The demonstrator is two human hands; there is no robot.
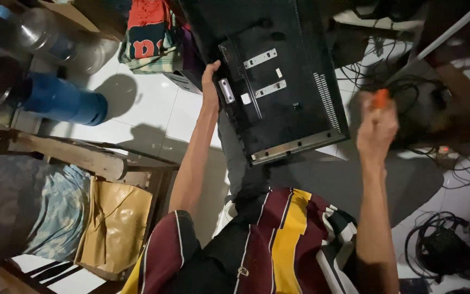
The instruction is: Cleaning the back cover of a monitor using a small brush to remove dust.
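A flat black television (295,65) lies with its back panel up on the white tiled floor, metal brackets and vent slots showing. My left hand (210,81) grips the panel's left edge, fingers curled over the rim beside a small metal bracket (226,90). My right hand (375,128) is raised to the right of the television, clear of its lower right corner, closed around an orange-handled tool (379,99). The tool is blurred and its tip is hidden. My striped maroon, yellow and black shirt (278,239) fills the bottom of the view.
A blue water jug (63,100) and a clear bottle (33,30) lie at upper left, with folded cloth (148,35) nearby. A wooden frame (82,155) and a tan bag (112,223) sit at left. Tangled cables (441,245) spread along the right.
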